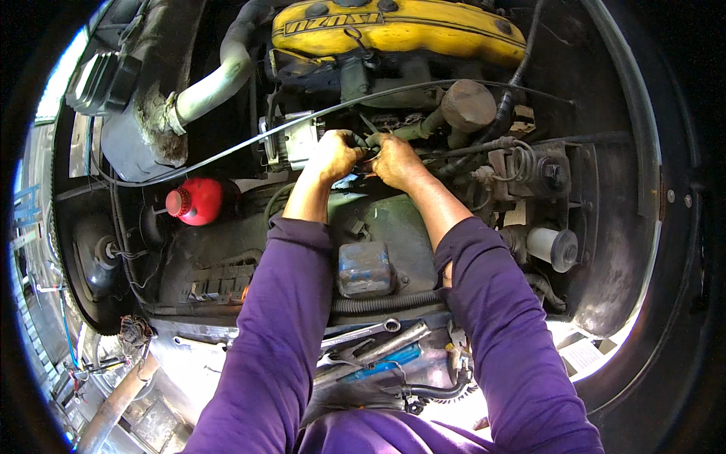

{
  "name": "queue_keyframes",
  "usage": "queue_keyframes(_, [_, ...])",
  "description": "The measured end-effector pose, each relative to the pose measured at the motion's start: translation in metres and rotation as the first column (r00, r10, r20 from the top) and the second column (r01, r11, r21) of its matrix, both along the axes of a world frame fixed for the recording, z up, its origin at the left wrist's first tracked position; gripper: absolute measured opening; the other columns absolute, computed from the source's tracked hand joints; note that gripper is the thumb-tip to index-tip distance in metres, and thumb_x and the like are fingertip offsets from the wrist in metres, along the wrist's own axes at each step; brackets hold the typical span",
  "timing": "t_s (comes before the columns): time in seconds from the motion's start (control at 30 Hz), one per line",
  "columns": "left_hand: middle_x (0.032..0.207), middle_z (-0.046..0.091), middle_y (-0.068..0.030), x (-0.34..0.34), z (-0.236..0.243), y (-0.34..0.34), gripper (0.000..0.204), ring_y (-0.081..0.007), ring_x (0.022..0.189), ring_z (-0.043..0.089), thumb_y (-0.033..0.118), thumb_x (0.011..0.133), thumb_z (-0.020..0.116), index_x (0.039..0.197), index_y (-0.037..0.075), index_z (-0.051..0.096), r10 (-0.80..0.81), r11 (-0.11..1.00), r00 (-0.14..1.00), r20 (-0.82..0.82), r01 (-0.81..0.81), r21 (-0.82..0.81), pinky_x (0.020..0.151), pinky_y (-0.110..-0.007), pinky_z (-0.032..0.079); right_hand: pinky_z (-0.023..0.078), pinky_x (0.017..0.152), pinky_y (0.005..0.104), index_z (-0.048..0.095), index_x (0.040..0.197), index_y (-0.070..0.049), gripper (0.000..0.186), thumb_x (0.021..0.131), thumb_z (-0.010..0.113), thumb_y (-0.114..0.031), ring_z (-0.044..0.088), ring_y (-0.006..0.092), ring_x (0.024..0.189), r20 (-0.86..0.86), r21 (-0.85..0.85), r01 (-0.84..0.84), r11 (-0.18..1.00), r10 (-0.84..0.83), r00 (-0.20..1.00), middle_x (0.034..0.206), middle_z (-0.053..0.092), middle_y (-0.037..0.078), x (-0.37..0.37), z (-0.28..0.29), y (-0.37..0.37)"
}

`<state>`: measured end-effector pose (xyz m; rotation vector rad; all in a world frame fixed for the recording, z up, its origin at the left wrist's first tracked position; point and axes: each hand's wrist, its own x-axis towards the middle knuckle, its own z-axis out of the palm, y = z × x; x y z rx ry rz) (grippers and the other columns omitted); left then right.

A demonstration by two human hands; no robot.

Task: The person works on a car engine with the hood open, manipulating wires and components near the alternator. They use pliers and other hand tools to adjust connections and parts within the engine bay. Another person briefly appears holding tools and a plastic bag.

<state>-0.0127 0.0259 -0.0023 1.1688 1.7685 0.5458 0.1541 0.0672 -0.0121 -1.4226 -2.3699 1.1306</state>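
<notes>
Where left hand (336,157) nears right hand (395,160): thin grey piece (368,123) just beyond the fingertips.
Left hand: fingers curled, contents hidden.
Right hand: curled too; cannot tell what's clamped.

Harsh glare L/btm, fisheye warp

Over on the left I see a red bottle (206,203), with a thick pale pipe (218,89) curving up beyond it toward a yellow cover (446,24). A scuffed, blue-stained box (364,271) sits near the middle. A wrench (359,334) lies along the front, near a blue strip (387,362), and a white cylinder (541,245) stands out on the right.
</notes>
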Motion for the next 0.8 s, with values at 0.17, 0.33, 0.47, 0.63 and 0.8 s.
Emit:
queue_keyframes(0.17, [0.096,0.075,-0.0198,0.021,0.002,-0.008,0.038,-0.0288,0.087,0.072,0.02,0.077,0.076,0.106,-0.004,0.071,0.113,0.989,0.975,-0.191,-0.092,0.115,0.083,-0.038,0.055,0.052,0.093,0.0447,0.065,0.114,-0.002,0.04,0.076,0.075,-0.007,0.065,0.0402,0.108,-0.066,0.099,0.009,0.995,-0.003,0.998,0.11,0.069,0.023,-0.002,-0.006,-0.004])
queue_keyframes(0.33, [0.092,0.073,-0.0259,0.023,0.012,-0.019,0.038,-0.0377,0.089,0.072,0.025,0.079,0.075,0.1,-0.006,0.072,0.198,0.976,0.969,-0.148,-0.181,0.122,0.082,-0.041,0.056,0.053,0.088,0.0451,0.063,0.116,-0.004,0.04,0.077,0.072,-0.004,0.067,0.0394,0.103,-0.049,0.056,0.037,0.998,-0.034,0.998,0.105,0.07,0.022,-0.006,-0.002,-0.005])
queue_keyframes(0.47, [0.088,0.073,-0.0243,0.014,0.019,-0.013,0.043,-0.0347,0.083,0.072,0.034,0.081,0.074,0.098,-0.006,0.074,0.077,0.997,0.985,-0.154,-0.075,0.022,0.08,-0.041,0.055,0.053,0.086,0.0442,0.064,0.12,-0.006,0.043,0.077,0.071,-0.003,0.068,0.0386,0.099,-0.063,0.027,0.111,0.993,-0.109,0.992,0.1,0.071,0.021,-0.006,0.001,-0.004])
queue_keyframes(0.63, [0.085,0.072,-0.0239,0.017,0.014,-0.014,0.047,-0.0323,0.082,0.073,0.041,0.085,0.072,0.101,-0.003,0.074,0.106,0.994,0.994,0.006,-0.107,0.033,0.079,-0.039,0.054,0.054,0.086,0.0412,0.063,0.125,-0.008,0.048,0.078,0.066,-0.002,0.068,0.0341,0.098,-0.146,0.005,0.119,0.993,-0.116,0.982,0.103,0.071,0.018,-0.006,0.002,-0.002])
queue_keyframes(0.8, [0.093,0.075,-0.0127,0.013,-0.007,-0.009,0.029,-0.02,0.082,0.069,0.021,0.09,0.073,0.106,-0.003,0.074,0.269,0.963,0.948,0.167,-0.262,-0.065,0.076,-0.034,0.054,0.054,0.085,0.0379,0.063,0.117,-0.005,0.037,0.081,0.068,-0.004,0.07,0.0276,0.093,-0.191,-0.199,0.145,0.969,-0.184,0.964,0.098,0.073,0.014,-0.002,0.005,0.005])
